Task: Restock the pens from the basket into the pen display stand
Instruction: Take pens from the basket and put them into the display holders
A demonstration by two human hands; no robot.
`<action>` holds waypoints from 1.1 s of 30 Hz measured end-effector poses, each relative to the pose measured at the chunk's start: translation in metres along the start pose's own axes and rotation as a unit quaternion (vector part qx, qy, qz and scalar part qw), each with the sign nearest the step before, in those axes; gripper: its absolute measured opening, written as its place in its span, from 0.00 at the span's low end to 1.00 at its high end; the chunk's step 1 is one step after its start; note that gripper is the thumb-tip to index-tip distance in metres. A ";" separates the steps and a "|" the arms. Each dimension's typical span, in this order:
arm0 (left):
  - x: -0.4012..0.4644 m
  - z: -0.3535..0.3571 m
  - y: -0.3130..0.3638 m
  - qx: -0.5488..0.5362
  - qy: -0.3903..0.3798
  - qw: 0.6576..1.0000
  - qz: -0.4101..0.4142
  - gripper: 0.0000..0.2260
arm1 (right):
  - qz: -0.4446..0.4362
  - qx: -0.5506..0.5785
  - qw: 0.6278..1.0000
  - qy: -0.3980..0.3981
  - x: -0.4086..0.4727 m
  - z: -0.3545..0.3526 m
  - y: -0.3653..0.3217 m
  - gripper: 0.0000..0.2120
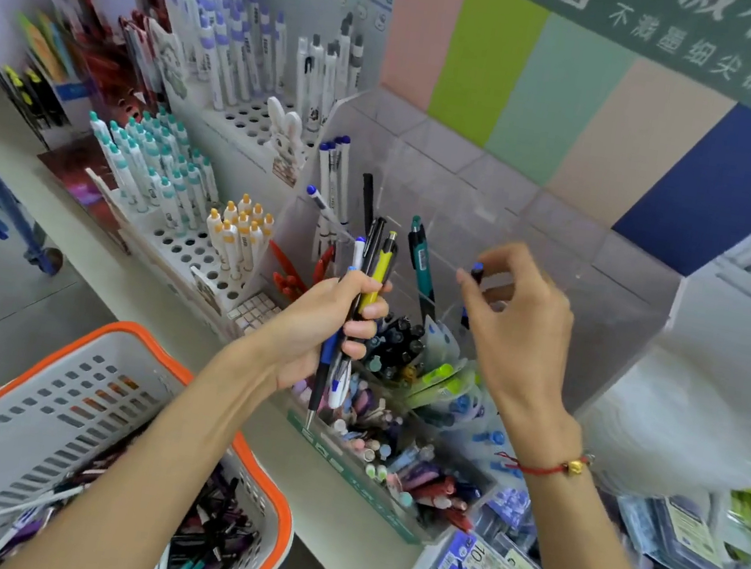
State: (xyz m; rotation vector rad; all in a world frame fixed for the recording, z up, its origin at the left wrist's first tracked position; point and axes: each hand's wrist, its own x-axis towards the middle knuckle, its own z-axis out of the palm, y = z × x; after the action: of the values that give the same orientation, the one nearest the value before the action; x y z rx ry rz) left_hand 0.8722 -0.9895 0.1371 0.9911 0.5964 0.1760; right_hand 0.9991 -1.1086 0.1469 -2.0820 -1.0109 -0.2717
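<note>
A bundle of pens [365,292], yellow, black, white and blue among them, stands upright in the left hand [333,326], fingers curled round it, above the clear pen display stand [493,233]; the right hand [513,324] pinches a dark pen with a blue cap [476,272] over the stand's compartments; the orange-rimmed basket [107,434] holding more pens sits below the shelf's front edge, at the left.

White slotted plastic basket with orange rim [241,454] holding loose pens, clear acrylic tiered pen display stand [560,273] on counter, compartments part-filled
</note>
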 end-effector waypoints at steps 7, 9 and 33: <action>-0.007 0.000 -0.003 -0.008 -0.037 0.999 -0.002 0.12 | 0.010 -0.035 0.999 -0.030 0.001 -0.004 -0.008 0.15; -0.010 -0.001 -0.003 0.004 -0.044 0.999 0.001 0.13 | 0.009 -0.006 1.000 -0.016 0.001 -0.006 -0.013 0.14; 0.000 0.022 0.004 0.075 -0.076 0.994 0.000 0.14 | 0.102 0.252 0.960 0.064 -0.001 -0.037 -0.006 0.06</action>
State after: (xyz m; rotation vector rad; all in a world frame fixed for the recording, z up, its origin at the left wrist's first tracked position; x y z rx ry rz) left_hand 0.8846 -1.0028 0.1495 1.1391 0.4757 0.0549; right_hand 0.9988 -1.1345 0.1745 -1.6604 -0.6913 -0.0351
